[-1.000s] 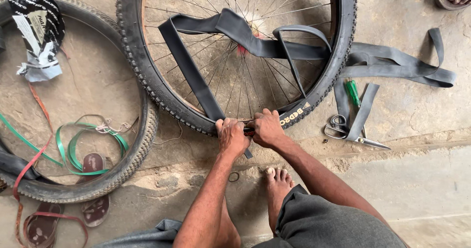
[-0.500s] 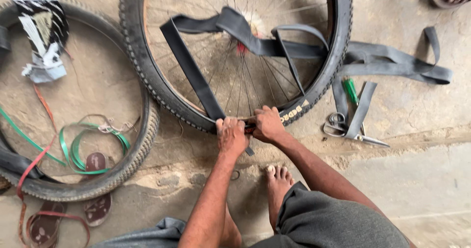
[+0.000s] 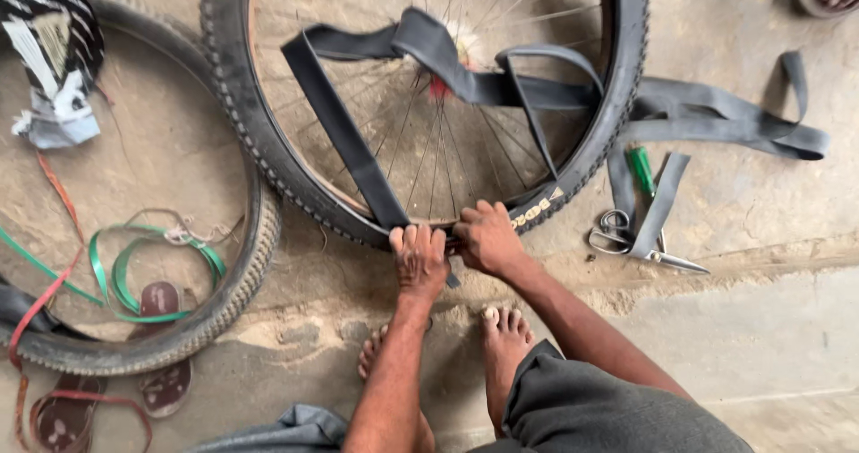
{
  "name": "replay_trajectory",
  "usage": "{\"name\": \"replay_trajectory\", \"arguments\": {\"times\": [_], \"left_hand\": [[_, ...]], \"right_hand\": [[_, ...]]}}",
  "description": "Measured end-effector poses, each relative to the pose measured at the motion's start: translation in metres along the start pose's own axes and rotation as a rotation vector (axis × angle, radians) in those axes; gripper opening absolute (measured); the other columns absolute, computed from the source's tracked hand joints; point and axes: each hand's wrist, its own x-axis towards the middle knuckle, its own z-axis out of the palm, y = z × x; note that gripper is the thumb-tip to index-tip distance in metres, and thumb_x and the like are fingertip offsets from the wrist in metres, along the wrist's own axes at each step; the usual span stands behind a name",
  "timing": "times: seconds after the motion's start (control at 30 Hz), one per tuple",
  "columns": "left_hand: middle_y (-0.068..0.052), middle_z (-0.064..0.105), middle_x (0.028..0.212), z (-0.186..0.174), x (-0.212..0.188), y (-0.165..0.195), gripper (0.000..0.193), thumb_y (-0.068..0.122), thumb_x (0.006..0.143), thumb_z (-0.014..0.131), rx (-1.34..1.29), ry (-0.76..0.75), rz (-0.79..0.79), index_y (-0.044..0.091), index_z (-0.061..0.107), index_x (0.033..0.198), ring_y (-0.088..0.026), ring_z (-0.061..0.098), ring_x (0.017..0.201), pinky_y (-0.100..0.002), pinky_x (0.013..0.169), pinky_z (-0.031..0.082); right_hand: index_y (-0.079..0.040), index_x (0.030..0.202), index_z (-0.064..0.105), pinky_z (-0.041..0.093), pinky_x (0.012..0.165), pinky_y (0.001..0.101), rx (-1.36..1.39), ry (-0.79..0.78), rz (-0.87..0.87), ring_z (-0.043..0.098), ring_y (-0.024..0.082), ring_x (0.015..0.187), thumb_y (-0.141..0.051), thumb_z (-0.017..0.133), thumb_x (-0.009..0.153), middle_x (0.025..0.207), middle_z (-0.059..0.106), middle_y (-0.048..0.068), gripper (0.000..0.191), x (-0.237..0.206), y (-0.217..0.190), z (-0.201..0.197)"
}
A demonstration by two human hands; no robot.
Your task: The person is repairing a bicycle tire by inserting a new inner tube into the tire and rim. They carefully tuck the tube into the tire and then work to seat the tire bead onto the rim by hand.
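Soft even daylight, faint shadows, slightly blurred throughout.

Prob. bike repair spot: tyres (image 3: 206, 319), tubes (image 3: 716, 113), scissors (image 3: 626, 238).

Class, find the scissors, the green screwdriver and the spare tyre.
Scissors (image 3: 614, 231), head view, on the handle loops.
Green screwdriver (image 3: 641, 169), head view, on the handle.
Spare tyre (image 3: 259, 238), head view, on the right-hand tread.

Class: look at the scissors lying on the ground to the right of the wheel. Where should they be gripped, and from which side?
Take the scissors by the looped handles at their left end, coming from above. They lie flat, blades pointing right, and a strip of black inner tube crosses their middle, so only the handle end and blade tips lie exposed.
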Motion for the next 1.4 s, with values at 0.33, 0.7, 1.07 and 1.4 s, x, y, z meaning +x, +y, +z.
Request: {"name": "replay_trajectory", "arguments": {"times": [0.33,0.7,1.07,1.4], "left_hand": [[-0.015,0.059,0.117,-0.017,0.011,0.0,0.042,0.021,0.061,0.091,-0.017,-0.107,-0.026,0.007,0.064,0.09,-0.033,0.056,0.104,-0.053,0.098,0.038],[-0.013,0.067,0.097,-0.022,0.021,0.007,0.031,0.024,0.07,0.087,0.034,-0.447,-0.171,0.009,0.071,0.092,-0.032,0.058,0.102,-0.049,0.095,0.038],[-0.01,0.07,0.097,-0.035,0.031,0.015,0.025,0.024,0.069,0.087,0.003,-0.488,-0.219,0.01,0.077,0.088,-0.029,0.06,0.103,-0.047,0.092,0.039],[-0.011,0.07,0.099,-0.03,0.026,0.018,0.034,0.023,0.068,0.088,0.052,-0.555,-0.248,0.007,0.076,0.094,-0.027,0.059,0.103,-0.047,0.094,0.038]], "right_hand": [[-0.017,0.103,0.078,0.057,0.076,0.0462,0.395,-0.22,0.126,0.071,0.035,0.087,-0.031,0.068,0.086,0.094,0.074,0.01,0.024,0.055,0.04,0.014],[-0.021,0.105,0.079,0.058,0.077,0.0468,0.337,-0.364,0.124,0.072,0.035,0.088,-0.035,0.071,0.086,0.095,0.076,0.011,0.025,0.068,0.043,0.026],[-0.02,0.102,0.082,0.057,0.084,0.0435,0.363,-0.322,0.188,0.072,0.033,0.094,-0.032,0.074,0.083,0.098,0.077,0.011,0.023,0.065,0.04,0.021],[-0.01,0.094,0.073,0.058,0.067,0.0406,0.397,0.166,0.054,0.07,0.029,0.076,-0.013,0.073,0.085,0.09,0.065,0.007,0.01,0.015,0.032,0.013]]}}
